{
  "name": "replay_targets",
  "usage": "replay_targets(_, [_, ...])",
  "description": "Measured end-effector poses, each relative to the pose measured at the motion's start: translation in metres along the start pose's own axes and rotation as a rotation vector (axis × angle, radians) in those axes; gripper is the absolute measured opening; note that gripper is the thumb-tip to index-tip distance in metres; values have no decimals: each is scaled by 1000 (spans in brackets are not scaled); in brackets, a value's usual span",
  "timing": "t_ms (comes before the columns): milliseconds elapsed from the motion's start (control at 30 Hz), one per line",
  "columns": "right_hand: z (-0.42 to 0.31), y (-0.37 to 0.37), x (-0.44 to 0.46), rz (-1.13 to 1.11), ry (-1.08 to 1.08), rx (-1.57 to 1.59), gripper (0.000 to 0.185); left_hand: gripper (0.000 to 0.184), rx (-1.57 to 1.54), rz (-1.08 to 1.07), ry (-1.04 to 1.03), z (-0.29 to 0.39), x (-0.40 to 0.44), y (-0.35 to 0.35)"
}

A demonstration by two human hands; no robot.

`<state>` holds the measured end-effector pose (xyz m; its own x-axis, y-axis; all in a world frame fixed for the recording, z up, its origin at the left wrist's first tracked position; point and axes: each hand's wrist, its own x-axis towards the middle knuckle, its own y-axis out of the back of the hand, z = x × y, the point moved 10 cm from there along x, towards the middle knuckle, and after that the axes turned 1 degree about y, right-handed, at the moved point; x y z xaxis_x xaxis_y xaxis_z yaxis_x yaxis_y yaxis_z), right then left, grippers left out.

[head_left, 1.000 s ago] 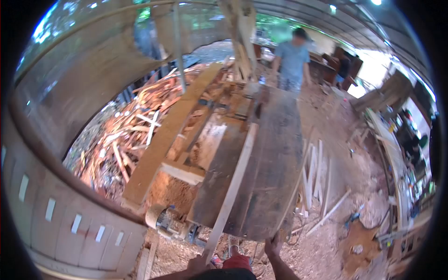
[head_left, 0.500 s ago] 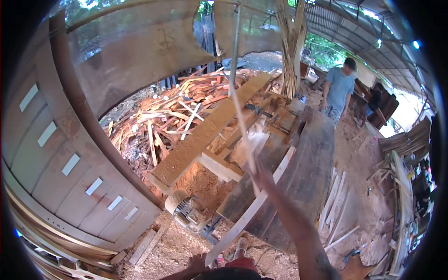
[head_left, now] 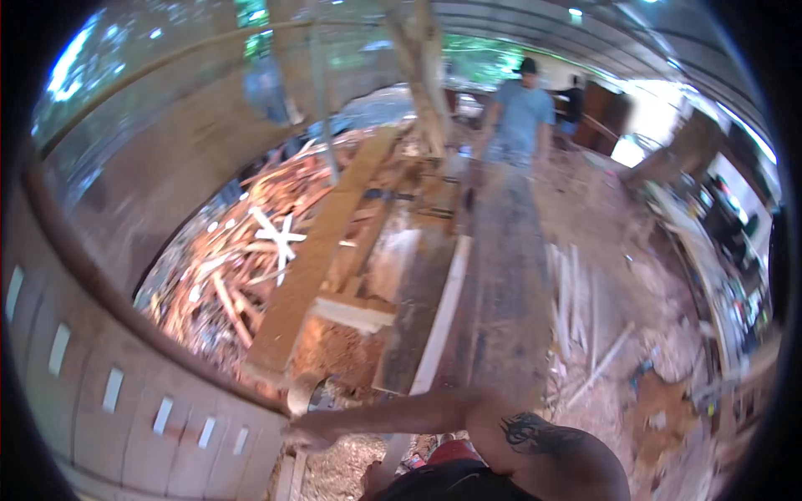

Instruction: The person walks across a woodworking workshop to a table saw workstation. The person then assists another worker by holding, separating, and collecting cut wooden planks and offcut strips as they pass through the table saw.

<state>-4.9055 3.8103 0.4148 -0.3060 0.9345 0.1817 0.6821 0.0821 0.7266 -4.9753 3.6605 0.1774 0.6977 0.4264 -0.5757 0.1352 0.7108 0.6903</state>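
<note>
My right arm reaches across my body to the left, and my right hand (head_left: 311,434) is beside the round motor housing (head_left: 306,394). The hand is blurred and its fingers are hard to make out. Low in the view, my left hand (head_left: 376,478) is near the lower end of a long pale board (head_left: 443,321), with its grip unclear. That board lies lengthwise on the dark worktable (head_left: 510,292), passing under my right forearm. Pale strips (head_left: 282,237) lie crossed on the scrap wood pile.
A person in a blue shirt (head_left: 522,121) stands at the table's far end. A sawdust-covered beam (head_left: 326,259) runs along the left side, beyond it the scrap pile (head_left: 221,275). Loose strips (head_left: 572,301) lie on the floor at right. A slotted panel (head_left: 142,417) stands lower left.
My right hand went from the table's right edge to lifting a thin strip, then left beside the motor; the strip has left it. Another pale strip shows on the pile.
</note>
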Motion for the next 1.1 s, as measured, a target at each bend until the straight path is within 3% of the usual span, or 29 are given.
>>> replay_targets(33, [0,-3,-44,23,49,-33,33,69,0,-6,-2,0,-1,4])
replay_targets(67, [45,-40,-89,-49,-128,-68,31,66,7,-14,-4,-3,-3,8])
replay_targets(100, [61,-44,-139,54,-200,12,22,63,11,-15,-9,-4,-5,16])
replay_targets(133, [107,-81,-193,-65,-394,-60,31,61,14,-18,-16,-6,-8,23])
replay_targets(200, [131,-93,-328,-162,-1022,36,38,55,20,-20,-22,-13,-18,42])
replay_targets(300, [109,-109,-492,151,-1329,-36,34,48,13,-26,-35,-22,-49,78])
replay_targets(333, [89,-127,-525,38,-1328,-63,36,45,24,-40,-51,-22,-60,90])
replay_targets(367, [69,-135,-570,231,-1654,124,37,42,25,-39,-61,-24,-73,102])
replay_targets(400, [53,-144,-593,367,-1775,133,36,40,38,-52,-83,-21,-79,110])
replay_targets(500, [53,-186,-604,555,-1782,210,39,36,99,-49,-244,8,-82,120])
replay_targets(533, [26,-142,-555,444,-1582,283,39,36,120,-45,-309,21,-77,117])
replay_targets(567, [45,-155,-542,695,-1400,406,40,35,139,-41,-374,33,-69,110])
replay_targets(633, [61,-147,-519,1027,-1233,762,46,48,175,-108,-320,62,-46,85])
replay_targets(667, [57,-123,-497,1115,-1256,1015,51,55,191,-143,-293,80,-33,70])
replay_targets(733, [67,-85,-478,1268,-1063,1108,62,62,144,-184,-310,129,-13,43])
replay_targets(833, [80,-50,-532,1744,-1125,884,63,59,40,-232,-405,220,0,4])
replay_targets(933, [92,-45,-598,2115,-1086,1062,55,61,49,-368,-440,299,15,-61])
replay_targets(1033, [141,-50,-690,2050,-1014,861,47,56,-150,-545,-503,388,0,-128])
replay_targets(1067, [79,14,-704,1989,-1121,742,59,54,-198,-602,-500,419,-1,-147])
replay_targets(1100, [103,3,-745,1987,-1245,665,57,52,-240,-658,-491,446,-3,-163])
